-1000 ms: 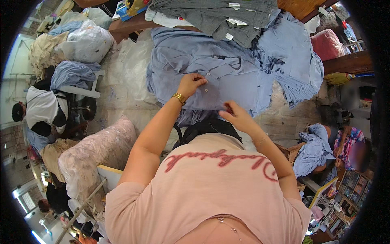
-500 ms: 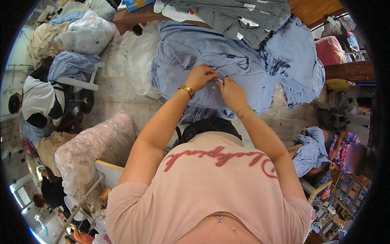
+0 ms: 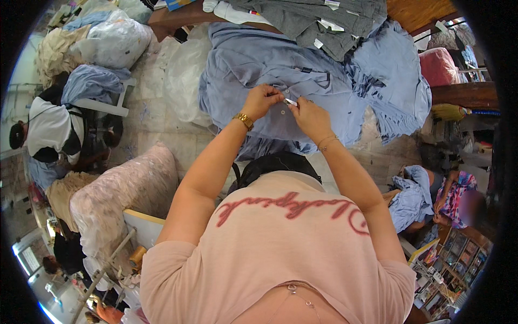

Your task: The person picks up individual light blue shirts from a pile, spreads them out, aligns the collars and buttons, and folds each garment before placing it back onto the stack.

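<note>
A light blue shirt lies spread in front of me on a pile of similar blue garments, its white buttons showing along the front opening. My left hand has thumb and fingers closed in a pinch on the shirt's front edge, beside a button. Just to the right, my right hand is closed round a small, slim white tool whose tip points toward the left fingertips. Its exact kind is too small to make out. The two hands almost meet over the button line.
Grey garments with white tags lie beyond the shirt. More blue garments hang at the right. A clear plastic bag sits to the left, near a large wrapped bundle. Other people sit at both sides.
Both hands stay at the shirt's button line. The white tool in my right hand now shows more plainly, between the two hands. The view has shifted slightly.
</note>
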The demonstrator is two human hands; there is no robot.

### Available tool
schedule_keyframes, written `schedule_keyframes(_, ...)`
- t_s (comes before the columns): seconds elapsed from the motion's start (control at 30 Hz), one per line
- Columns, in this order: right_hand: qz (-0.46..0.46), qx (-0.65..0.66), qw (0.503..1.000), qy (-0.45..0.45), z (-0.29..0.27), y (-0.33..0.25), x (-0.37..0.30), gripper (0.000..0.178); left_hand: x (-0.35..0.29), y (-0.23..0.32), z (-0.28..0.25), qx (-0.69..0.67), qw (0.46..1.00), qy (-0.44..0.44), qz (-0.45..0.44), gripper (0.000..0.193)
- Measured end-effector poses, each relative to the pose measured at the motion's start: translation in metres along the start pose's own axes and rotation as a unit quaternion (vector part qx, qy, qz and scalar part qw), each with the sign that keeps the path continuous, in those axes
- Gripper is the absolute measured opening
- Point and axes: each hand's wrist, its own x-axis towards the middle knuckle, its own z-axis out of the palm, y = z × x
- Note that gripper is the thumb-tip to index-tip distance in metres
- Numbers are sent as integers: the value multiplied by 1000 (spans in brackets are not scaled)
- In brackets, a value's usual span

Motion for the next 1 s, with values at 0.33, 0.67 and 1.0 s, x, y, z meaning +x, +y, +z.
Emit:
schedule_keyframes(0.33,-5,14,1000,-3,-7,-4,4,32,1,12,-2,49,996,31,73,20)
schedule_keyframes(0.67,51,109,992,-28,-2,38,-25,33,-37,-28,-55,41,880,474,-8,24)
schedule_keyframes(1.0,45,487,864,-115,29,59,-8,31,-73,14,60,134,981,114,87,14)
